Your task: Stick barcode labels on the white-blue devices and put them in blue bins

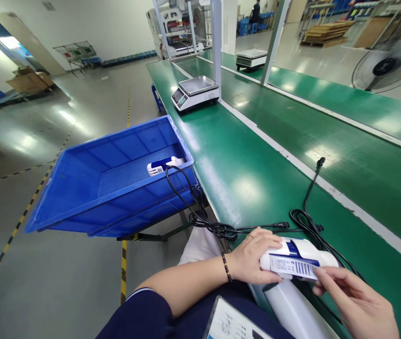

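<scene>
At the table's near edge, my left hand [257, 256] is wrapped around the left end of a white and dark-blue corded device [302, 247]. A white label [290, 266] with a square code and blue stripes lies along its near side. My right hand [359, 296] pinches the right end of this label between thumb and finger. I cannot tell how much of the label is stuck down. Behind the device lies a black cord [306, 219] with a plug. A white, rounded tube-like part [297, 308] sits below the device, close to my body.
A blue crate [116, 197] stands left of the green table [243, 183], with a similar white and blue device [161, 165] inside. Its cable [200, 216] hangs over the rim and coils at the table edge. Farther back are a scale [196, 92], posts and a fan [387, 68].
</scene>
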Tool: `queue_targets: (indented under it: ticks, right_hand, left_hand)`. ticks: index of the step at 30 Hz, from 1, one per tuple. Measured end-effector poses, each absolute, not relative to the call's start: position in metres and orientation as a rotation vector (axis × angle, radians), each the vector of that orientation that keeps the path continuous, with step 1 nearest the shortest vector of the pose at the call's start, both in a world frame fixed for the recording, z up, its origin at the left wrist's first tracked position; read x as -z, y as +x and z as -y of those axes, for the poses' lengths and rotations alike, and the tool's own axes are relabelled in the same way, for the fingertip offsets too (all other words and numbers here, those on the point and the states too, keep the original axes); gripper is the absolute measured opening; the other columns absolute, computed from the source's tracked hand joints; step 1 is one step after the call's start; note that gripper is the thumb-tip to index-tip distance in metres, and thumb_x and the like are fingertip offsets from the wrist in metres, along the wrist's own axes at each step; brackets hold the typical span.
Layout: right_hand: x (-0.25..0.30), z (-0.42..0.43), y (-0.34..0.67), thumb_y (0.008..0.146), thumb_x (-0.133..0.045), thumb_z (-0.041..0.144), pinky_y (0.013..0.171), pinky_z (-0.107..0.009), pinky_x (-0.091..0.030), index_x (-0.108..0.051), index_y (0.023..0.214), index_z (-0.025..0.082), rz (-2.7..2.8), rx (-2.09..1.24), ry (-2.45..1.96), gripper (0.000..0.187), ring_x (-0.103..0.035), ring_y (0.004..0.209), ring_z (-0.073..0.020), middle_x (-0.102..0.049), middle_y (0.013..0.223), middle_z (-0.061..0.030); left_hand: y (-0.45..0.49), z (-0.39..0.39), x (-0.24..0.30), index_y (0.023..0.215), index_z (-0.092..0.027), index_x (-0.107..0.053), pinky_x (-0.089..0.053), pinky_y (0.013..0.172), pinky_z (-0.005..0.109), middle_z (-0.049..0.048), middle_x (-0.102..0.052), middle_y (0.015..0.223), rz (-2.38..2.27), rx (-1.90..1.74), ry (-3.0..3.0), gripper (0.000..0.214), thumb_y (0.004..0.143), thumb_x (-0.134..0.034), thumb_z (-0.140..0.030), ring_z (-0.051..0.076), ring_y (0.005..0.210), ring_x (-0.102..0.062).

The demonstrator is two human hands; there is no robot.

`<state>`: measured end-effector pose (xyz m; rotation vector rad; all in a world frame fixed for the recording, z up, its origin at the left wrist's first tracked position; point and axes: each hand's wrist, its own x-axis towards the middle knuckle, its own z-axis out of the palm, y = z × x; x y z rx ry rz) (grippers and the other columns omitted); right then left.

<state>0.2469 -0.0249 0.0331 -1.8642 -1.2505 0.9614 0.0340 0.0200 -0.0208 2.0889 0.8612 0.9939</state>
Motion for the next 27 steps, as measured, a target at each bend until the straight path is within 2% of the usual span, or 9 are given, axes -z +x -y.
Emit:
queue_targets:
  ticks: [7, 15, 18, 23, 27]
  right_hand:
    - [-0.034, 0.023, 0.246, 0.066, -0.067, 0.054, 0.053, -0.022, -0.049, -0.067, 0.071, 0.02, 1.236, -1.011, -1.811, 0.034, -0.057, 0.056, -0.0164, -0.062, 0.058, -0.0024]
    - [-0.035, 0.022, 0.247, 0.065, -0.068, 0.054, 0.05, -0.021, -0.048, -0.067, 0.072, 0.02, 1.24, -1.033, -1.808, 0.034, -0.057, 0.055, -0.0162, -0.062, 0.057, -0.0024]
    - [-0.035, 0.022, 0.247, 0.065, -0.068, 0.054, 0.051, -0.019, -0.047, -0.067, 0.072, 0.02, 1.23, -1.042, -1.81, 0.035, -0.057, 0.055, -0.0151, -0.061, 0.057, -0.0022]
    - [-0.035, 0.022, 0.246, 0.065, -0.068, 0.055, 0.052, -0.018, -0.047, -0.066, 0.073, 0.02, 1.215, -1.06, -1.807, 0.035, -0.056, 0.055, -0.0145, -0.062, 0.057, -0.0019]
    - [-0.036, 0.023, 0.245, 0.066, -0.068, 0.055, 0.052, -0.019, -0.047, -0.066, 0.074, 0.021, 1.201, -1.051, -1.829, 0.035, -0.056, 0.056, -0.0147, -0.062, 0.058, -0.0014]
  left_hand:
    - [0.034, -0.021, 0.019, 0.113, -0.015, -0.048, -0.034, 0.105, 0.042, 0.014, -0.06, 0.116, -0.803, -1.19, 2.104, 0.061, 0.067, -0.065, -0.053, 0.024, 0.115, -0.051]
    - [0.032, -0.02, 0.016, 0.114, -0.016, -0.047, -0.03, 0.106, 0.044, 0.0146, -0.059, 0.117, -0.813, -1.087, 2.066, 0.066, 0.063, -0.064, -0.055, 0.027, 0.117, -0.049]
    - [0.031, -0.02, 0.015, 0.115, -0.014, -0.046, -0.029, 0.107, 0.044, 0.0156, -0.057, 0.118, -0.788, -1.087, 2.069, 0.065, 0.066, -0.061, -0.054, 0.027, 0.118, -0.047]
    - [0.028, -0.021, 0.01, 0.116, -0.017, -0.044, -0.028, 0.106, 0.047, 0.0148, -0.056, 0.121, -0.79, -0.988, 2.062, 0.05, 0.076, -0.047, -0.047, 0.026, 0.118, -0.047]
    - [0.029, -0.021, 0.006, 0.113, -0.015, -0.047, -0.034, 0.103, 0.045, 0.0151, -0.059, 0.117, -0.775, -1.116, 2.076, 0.043, 0.079, -0.046, -0.041, 0.025, 0.115, -0.051]
